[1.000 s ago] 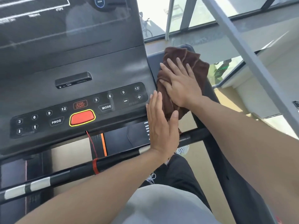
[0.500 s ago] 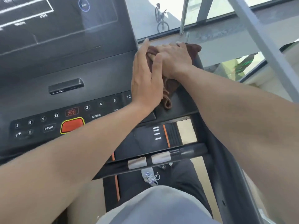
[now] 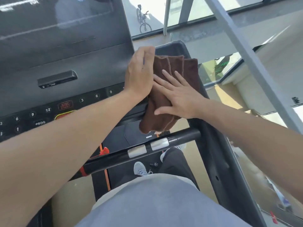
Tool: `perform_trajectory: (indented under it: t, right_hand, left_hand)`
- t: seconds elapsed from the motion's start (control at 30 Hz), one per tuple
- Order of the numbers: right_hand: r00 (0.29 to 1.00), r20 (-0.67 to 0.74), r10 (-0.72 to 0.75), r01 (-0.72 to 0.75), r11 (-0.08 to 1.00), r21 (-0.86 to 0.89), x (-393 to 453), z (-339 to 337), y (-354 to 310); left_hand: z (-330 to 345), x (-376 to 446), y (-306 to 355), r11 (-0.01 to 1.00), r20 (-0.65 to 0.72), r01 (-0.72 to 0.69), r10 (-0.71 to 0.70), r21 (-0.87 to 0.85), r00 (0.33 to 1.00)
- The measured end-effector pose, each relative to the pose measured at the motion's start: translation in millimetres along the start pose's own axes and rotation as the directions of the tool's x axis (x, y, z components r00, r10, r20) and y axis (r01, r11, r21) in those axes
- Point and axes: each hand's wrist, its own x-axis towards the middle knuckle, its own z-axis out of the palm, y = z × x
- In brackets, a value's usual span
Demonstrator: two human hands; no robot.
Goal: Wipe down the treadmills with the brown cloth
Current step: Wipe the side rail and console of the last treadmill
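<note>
The brown cloth point(image 3: 170, 95) lies folded on the right-hand wing of the treadmill console point(image 3: 65, 66), between the keypad panel and the black side rail point(image 3: 218, 153). Its lower end droops over the console's near edge, hanging just above the black crossbar handle point(image 3: 142, 154).

The right hand point(image 3: 177, 97) lies flat on the cloth, fingers straight and spread, thumb stretched out toward the console; it presses the fabric down rather than gripping it. The left hand point(image 3: 141, 72) stands on its edge just beside the cloth's left border, fingers straight and held together, palm facing the cloth and touching it along that side. It holds nothing.

On the keypad, the numbered buttons, the STOP/START label point(image 3: 65, 105) and the PROG button point(image 3: 40, 123) show around the left forearm, which covers most of the red button point(image 3: 63, 115). Down below, a grey sneaker point(image 3: 140, 169) rests on the treadmill belt. Through the window stands a parked bicycle point(image 3: 143, 19).
</note>
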Motion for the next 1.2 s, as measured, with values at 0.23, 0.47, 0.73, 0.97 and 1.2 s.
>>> perform_trajectory:
  t: [0.23,0.47,0.73,0.97,1.2]
  right_hand:
    - [0.972,-0.215,0.093,-0.14,0.966,-0.216,-8,25,-32]
    - [0.923,-0.341,0.18,-0.214,0.975,-0.065,12,40,-87]
    - [0.957,-0.08,0.279,-0.291,0.924,-0.25,-22,0,-5]
    - [0.948,-0.245,0.202,-0.259,0.938,-0.23,-19,22,-35]
    - [0.882,-0.367,0.295,-0.334,0.942,-0.044,1,39,-96]
  left_hand:
    - [-37,-26,-14,0.986,-0.003,-0.162,0.162,0.043,0.987]
    - [-39,-39,-18,0.983,-0.037,-0.18,0.181,0.031,0.983]
    - [-25,-41,-4,0.988,0.033,-0.149,0.147,0.052,0.989]
    - [-48,-56,-21,0.987,-0.029,-0.151,0.153,0.05,0.988]
    - [-66,-48,-19,0.986,-0.179,-0.17,0.166,-0.004,0.97]
